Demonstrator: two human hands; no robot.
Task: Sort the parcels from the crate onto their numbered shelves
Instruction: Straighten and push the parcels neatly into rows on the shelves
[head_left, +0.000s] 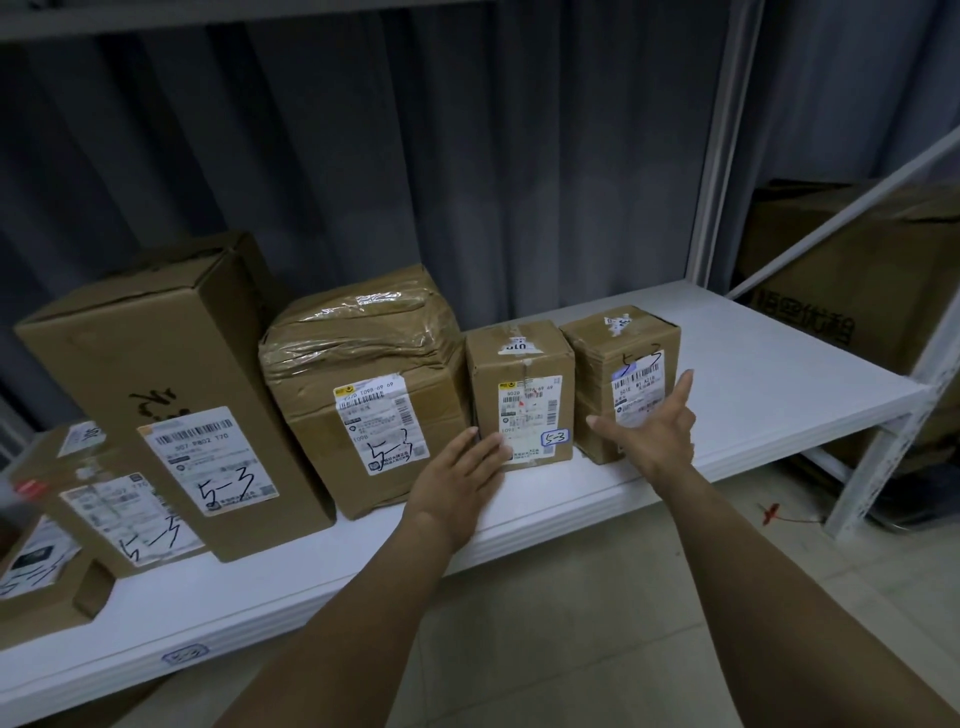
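Several brown cardboard parcels marked "5-3" stand in a row on a white shelf (753, 384) whose front edge carries a "5-3" label. A small upright parcel (519, 374) stands between a taped, bulging parcel (363, 364) and another small parcel (618, 343) at the right end. My left hand (457, 478) lies with straight fingers against the lower left front of the small upright parcel. Spread wide, my right hand (654, 431) is in front of the right-end parcel, fingers straight. Neither hand grips anything.
A tall parcel (171, 374) leans at the left, with smaller parcels (119, 509) in front of it. The shelf's right part is bare white board. A white upright post (717, 156), a diagonal brace and a big carton (852, 291) stand at the right. Tiled floor lies below.
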